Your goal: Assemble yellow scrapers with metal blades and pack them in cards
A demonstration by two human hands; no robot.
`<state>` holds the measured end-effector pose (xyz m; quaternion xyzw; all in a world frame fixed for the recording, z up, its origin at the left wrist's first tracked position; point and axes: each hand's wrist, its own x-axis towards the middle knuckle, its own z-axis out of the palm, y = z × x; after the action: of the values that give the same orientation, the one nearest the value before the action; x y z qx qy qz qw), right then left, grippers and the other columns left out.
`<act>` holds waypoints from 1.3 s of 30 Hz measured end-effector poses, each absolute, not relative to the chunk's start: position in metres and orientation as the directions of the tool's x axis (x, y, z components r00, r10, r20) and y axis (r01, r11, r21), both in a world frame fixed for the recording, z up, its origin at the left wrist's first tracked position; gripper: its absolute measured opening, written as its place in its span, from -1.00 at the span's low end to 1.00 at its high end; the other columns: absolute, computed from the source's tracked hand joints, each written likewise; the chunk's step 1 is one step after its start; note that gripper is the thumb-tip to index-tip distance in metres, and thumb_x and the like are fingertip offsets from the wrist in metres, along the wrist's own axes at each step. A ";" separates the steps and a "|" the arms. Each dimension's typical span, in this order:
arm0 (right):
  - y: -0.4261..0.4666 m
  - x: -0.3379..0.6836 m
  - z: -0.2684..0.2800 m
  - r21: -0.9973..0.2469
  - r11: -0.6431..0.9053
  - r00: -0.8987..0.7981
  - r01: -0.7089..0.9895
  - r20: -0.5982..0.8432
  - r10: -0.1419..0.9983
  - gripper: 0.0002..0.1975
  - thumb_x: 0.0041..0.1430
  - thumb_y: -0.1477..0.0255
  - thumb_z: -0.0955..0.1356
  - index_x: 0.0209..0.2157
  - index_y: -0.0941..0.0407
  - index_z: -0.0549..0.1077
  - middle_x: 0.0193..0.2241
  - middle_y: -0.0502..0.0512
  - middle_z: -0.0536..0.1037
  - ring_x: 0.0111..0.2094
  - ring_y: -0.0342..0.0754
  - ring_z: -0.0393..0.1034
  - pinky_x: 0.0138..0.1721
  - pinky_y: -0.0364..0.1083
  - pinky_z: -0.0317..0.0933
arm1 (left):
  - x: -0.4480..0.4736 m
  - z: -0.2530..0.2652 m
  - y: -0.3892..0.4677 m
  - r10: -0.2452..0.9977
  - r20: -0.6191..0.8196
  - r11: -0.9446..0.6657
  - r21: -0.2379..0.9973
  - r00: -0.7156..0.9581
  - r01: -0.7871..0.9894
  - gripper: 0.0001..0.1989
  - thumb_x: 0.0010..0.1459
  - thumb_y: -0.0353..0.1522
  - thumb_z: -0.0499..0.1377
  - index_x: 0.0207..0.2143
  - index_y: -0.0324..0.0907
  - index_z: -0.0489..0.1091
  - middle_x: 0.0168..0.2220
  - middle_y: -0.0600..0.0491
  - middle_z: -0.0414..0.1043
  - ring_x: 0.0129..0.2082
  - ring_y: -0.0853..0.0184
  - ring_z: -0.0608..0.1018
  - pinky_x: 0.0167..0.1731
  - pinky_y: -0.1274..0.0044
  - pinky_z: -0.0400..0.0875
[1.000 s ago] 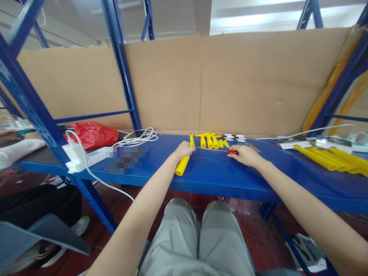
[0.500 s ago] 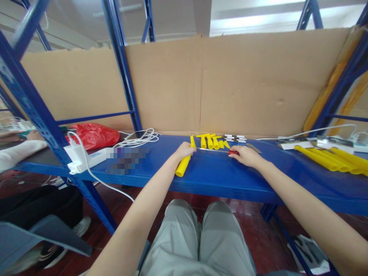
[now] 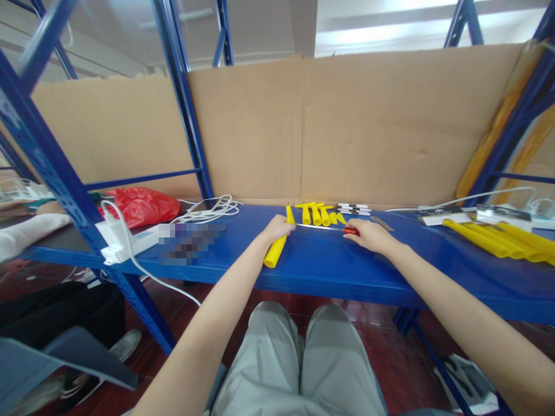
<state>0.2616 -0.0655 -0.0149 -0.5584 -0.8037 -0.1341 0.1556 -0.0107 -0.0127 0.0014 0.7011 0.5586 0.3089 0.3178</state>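
Yellow tube (image 3: pixel 273 253): was clamped in left hand (image 3: pixel 278 227), fingers wrapped round its middle, over blue table (image 3: pixel 333 263), close to front edge. Slanted, open end toward 7 o'clock, far tip toward 1 o'clock. Red tool (image 3: pixel 351 231): was gripped in right hand (image 3: pixel 368 233), at 3 o'clock from left hand; couldn't tell what kind, partly covered by fingers. Had hands well apart, thin metal strip (image 3: pixel 321 227) stretched between, from tool across to left fingers. Couldn't tell strip's exact end point, hidden at hand or tube. Saw short yellow pieces (image 3: pixel 317 216) at 2 o'clock from left hand, side by side. Just beside those, toward 3 o'clock, noted white pens (image 3: pixel 353 208) with black bands. Flat dull strip (image 3: pixel 383 223): lay near right hand, at 1 o'clock from it. Logged longer yellow tubes (image 3: pixel 494 241) well off at 3 o'clock. Saw red bag (image 3: pixel 143 207) and looped white cable (image 3: pixel 217 208) at 10 o'clock, white power strip (image 3: pixel 141 240) at 9. Farther out at 9, past blue post (image 3: pixel 69 173): co-worker's white sleeve (image 3: pixel 34 232). Brown cardboard (image 3: pixel 390 127): stood along 12 o'clock.
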 end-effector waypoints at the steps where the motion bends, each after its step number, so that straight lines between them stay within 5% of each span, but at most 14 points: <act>1: -0.066 0.262 -0.015 0.052 0.332 -0.324 0.942 0.408 0.854 -0.83 0.22 0.35 0.27 -0.24 0.09 0.44 -0.26 0.18 0.59 -0.25 0.05 0.48 -0.25 -0.05 0.29 | -0.011 0.001 -0.012 0.979 0.079 -0.176 0.789 0.187 0.589 -0.82 -0.02 -0.53 0.14 -0.65 -0.24 0.32 -0.71 0.12 0.29 -0.69 0.43 0.37 -0.60 0.60 0.25; 16: -0.072 0.255 -0.011 0.136 0.292 -0.322 0.947 0.345 0.882 -0.74 0.28 0.35 0.21 -0.18 0.14 0.48 -0.22 0.24 0.61 -0.18 0.09 0.50 -0.18 -0.05 0.29 | -0.010 0.002 -0.014 0.971 0.094 -0.214 0.751 0.219 0.624 -0.79 0.00 -0.53 0.12 -0.66 -0.23 0.28 -0.71 0.14 0.26 -0.68 0.43 0.36 -0.57 0.60 0.23; 26: -0.073 0.254 -0.013 0.073 0.266 -0.275 0.961 0.323 0.906 -0.73 0.24 0.36 0.28 -0.06 0.16 0.36 -0.19 0.24 0.60 -0.19 0.07 0.51 -0.22 -0.07 0.29 | -0.010 0.002 -0.015 0.972 0.096 -0.210 0.773 0.216 0.598 -0.77 0.00 -0.53 0.13 -0.68 -0.23 0.27 -0.73 0.14 0.25 -0.69 0.44 0.34 -0.58 0.60 0.23; 39: -0.074 0.252 -0.010 0.127 0.279 -0.305 0.952 0.326 0.895 -0.88 0.25 0.41 0.27 -0.21 0.12 0.39 -0.28 0.20 0.60 -0.26 0.07 0.50 -0.30 -0.09 0.21 | -0.010 0.001 -0.014 0.969 0.100 -0.219 0.769 0.226 0.601 -0.79 -0.01 -0.53 0.13 -0.66 -0.23 0.28 -0.72 0.14 0.25 -0.70 0.44 0.35 -0.60 0.61 0.23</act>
<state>0.2523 -0.0736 -0.0100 -0.5815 -0.7938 -0.1502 0.0956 -0.0103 -0.0141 0.0012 0.7206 0.5445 0.3006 0.3062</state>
